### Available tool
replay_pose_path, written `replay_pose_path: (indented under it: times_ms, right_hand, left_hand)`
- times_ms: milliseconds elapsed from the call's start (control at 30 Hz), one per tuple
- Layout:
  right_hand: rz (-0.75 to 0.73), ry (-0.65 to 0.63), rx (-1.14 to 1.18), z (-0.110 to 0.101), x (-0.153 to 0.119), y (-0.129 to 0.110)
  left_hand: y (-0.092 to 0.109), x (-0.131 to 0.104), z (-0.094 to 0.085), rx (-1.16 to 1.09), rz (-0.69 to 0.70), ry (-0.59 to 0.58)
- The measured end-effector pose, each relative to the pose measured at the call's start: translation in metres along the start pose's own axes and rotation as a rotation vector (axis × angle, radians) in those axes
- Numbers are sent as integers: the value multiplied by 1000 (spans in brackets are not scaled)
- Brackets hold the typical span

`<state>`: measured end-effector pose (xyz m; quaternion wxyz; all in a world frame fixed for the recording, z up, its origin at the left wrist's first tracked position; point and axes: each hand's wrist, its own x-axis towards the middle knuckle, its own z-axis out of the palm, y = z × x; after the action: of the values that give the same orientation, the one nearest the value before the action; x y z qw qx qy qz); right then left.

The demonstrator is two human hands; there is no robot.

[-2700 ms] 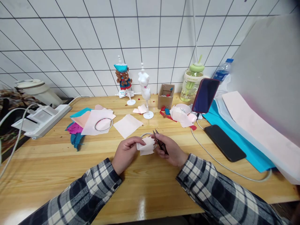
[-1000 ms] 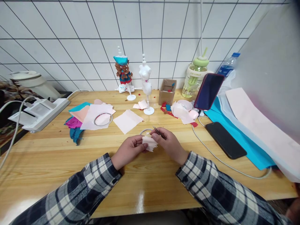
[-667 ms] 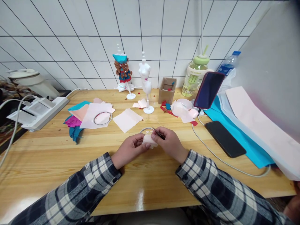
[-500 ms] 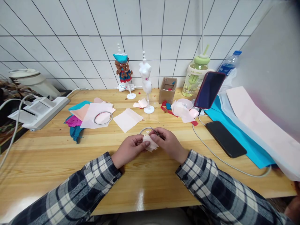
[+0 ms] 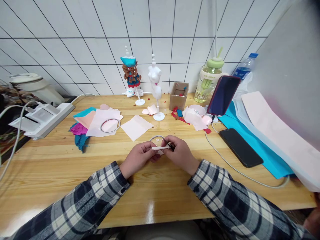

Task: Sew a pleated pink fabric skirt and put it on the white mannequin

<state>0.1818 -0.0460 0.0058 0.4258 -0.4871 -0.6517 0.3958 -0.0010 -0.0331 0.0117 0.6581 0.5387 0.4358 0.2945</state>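
Above the front middle of the table, my left hand (image 5: 141, 154) is closed, pinching one end of a small pale pink piece of cloth or paper (image 5: 158, 148) between thumb and finger. The piece is folded into a narrow strip and seen edge-on. At its other end, the fingers of my right hand (image 5: 181, 154) are closed round it. A small dark pointed metal tool (image 5: 171, 146) also sits in my right hand; whether it is snips or tweezers I cannot tell. Just beyond the fingers lies a thin ring (image 5: 156, 136), partly hidden, with tiny pale scraps near it.
Behind the hands are a pale pink square (image 5: 136, 128), a bare white mini mannequin (image 5: 155, 80), a dressed one (image 5: 131, 75) and a cardboard box (image 5: 178, 96). Coloured fabrics (image 5: 85, 120) lie left. A phone (image 5: 241, 147), a cable and long sheets (image 5: 280, 120) lie right.
The pink piece has turned from facing me with its jagged edge to a narrow folded strip seen edge-on. The tool's tip has shifted slightly right; both hands stay in nearly the same place.
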Motion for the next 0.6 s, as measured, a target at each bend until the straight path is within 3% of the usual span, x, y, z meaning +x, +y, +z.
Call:
replay_pose_path:
  times_ms: [100, 233, 333, 500, 600]
  right_hand:
    - [-38, 18, 66, 1, 0, 2]
    - [47, -78, 275, 1, 2, 2]
    - [78, -99, 275, 0, 3, 1]
    - [-32, -41, 76, -3, 1, 0]
    - [-6, -82, 196, -5, 0, -3]
  left_hand:
    - [-3, 0, 0, -90, -20, 0]
    - [-6, 0, -3, -273, -54, -25]
    - [-6, 0, -5, -347, -51, -58]
    - [-1, -1, -4, -114, -12, -62]
    - [2, -1, -1, -4, 14, -19]
